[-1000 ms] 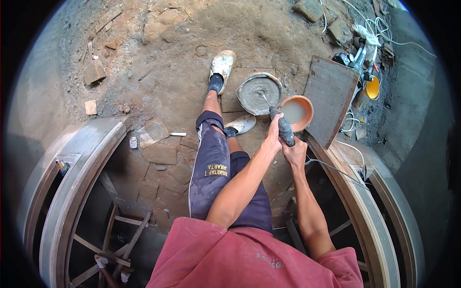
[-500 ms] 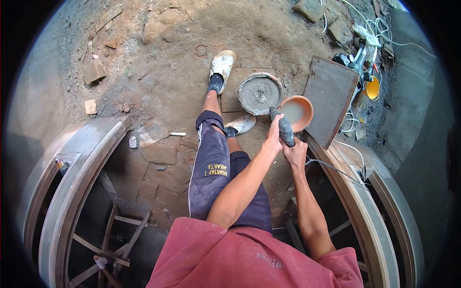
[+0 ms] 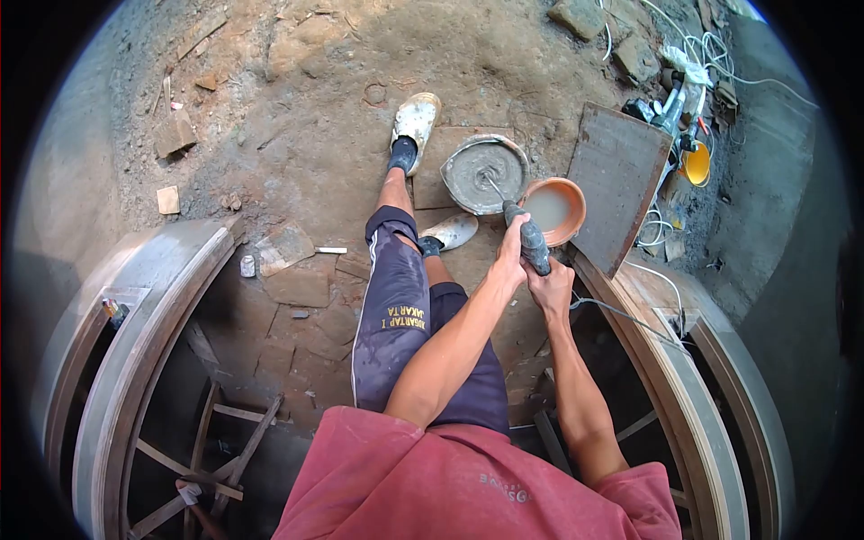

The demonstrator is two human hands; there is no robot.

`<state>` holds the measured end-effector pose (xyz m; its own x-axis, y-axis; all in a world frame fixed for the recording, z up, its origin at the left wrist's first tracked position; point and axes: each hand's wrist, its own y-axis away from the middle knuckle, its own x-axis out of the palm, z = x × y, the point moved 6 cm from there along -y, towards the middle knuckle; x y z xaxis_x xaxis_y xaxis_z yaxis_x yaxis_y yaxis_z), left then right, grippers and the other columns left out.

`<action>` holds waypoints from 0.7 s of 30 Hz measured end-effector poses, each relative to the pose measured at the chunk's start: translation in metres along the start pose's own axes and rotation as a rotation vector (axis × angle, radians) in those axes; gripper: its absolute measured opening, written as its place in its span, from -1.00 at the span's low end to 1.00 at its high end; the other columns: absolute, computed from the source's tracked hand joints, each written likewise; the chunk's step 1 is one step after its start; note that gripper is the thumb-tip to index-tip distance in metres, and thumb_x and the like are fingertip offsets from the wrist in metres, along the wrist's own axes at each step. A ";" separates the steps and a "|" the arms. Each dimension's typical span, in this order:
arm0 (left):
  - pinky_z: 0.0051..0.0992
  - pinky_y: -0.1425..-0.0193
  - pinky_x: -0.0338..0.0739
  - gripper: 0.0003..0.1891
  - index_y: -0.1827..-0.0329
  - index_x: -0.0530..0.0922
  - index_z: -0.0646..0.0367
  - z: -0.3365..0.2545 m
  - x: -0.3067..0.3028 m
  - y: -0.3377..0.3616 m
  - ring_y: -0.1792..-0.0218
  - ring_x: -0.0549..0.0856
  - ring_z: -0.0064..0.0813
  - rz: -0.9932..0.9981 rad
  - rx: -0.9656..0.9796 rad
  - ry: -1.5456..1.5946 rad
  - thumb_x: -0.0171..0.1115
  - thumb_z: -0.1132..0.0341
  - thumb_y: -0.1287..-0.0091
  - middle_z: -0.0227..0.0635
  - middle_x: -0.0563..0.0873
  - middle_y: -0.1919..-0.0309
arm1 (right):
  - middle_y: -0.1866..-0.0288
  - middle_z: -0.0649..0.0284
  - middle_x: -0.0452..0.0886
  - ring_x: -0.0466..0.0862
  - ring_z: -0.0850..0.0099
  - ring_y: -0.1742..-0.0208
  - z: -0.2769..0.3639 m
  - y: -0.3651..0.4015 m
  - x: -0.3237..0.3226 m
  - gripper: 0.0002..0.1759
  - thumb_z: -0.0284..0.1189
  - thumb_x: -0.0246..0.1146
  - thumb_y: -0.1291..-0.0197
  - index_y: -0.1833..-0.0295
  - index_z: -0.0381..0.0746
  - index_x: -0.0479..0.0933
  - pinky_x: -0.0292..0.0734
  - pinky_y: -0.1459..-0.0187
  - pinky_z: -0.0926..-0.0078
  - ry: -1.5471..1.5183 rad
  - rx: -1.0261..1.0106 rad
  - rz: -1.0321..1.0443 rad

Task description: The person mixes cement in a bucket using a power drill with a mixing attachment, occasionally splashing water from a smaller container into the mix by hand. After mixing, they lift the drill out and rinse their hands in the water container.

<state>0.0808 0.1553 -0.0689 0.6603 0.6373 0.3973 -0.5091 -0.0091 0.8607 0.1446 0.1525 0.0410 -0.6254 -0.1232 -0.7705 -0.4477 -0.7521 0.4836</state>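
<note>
Both my hands are closed around a dark grey power drill (image 3: pixel 531 241). My left hand (image 3: pixel 510 250) wraps its side nearer the front, and my right hand (image 3: pixel 551 284) grips its rear end. From the drill a thin metal mixing rod (image 3: pixel 496 188) runs down into a bucket (image 3: pixel 443 178) of wet grey mortar (image 3: pixel 470 171). The rod's lower end is hidden in the mortar, which shows swirl rings around it. Right beside this bucket stands an orange bucket (image 3: pixel 579 211) holding cloudy water, partly below the drill.
A flat board (image 3: pixel 621 171) lies right of the buckets. Beyond it are a yellow pail (image 3: pixel 697 166), tools and tangled white cables (image 3: pixel 715 52). Curved wooden frames (image 3: pixel 157 360) flank me. Below left are crossed wooden struts (image 3: pixel 243 450). A small can (image 3: pixel 247 266) stands on broken tiles.
The view has shifted very slightly. My hands and the drill stay in nearly the same place, and the mortar's surface pattern around the rod differs a little.
</note>
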 end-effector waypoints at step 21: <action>-0.35 0.36 0.61 -0.62 0.40 0.54 0.06 -0.004 0.000 -0.002 0.54 0.63 -0.34 -0.013 -0.022 -0.009 0.29 -0.09 -0.21 -0.32 0.63 0.57 | 0.52 -0.22 0.58 0.69 -0.10 0.39 -0.003 -0.003 0.004 -0.52 -0.15 0.50 -0.03 0.36 -0.43 0.63 0.55 0.37 0.18 0.013 0.008 0.007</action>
<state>0.0792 0.1581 -0.0717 0.6719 0.6301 0.3893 -0.5125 0.0162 0.8585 0.1451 0.1525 0.0352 -0.6201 -0.1364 -0.7726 -0.4491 -0.7458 0.4921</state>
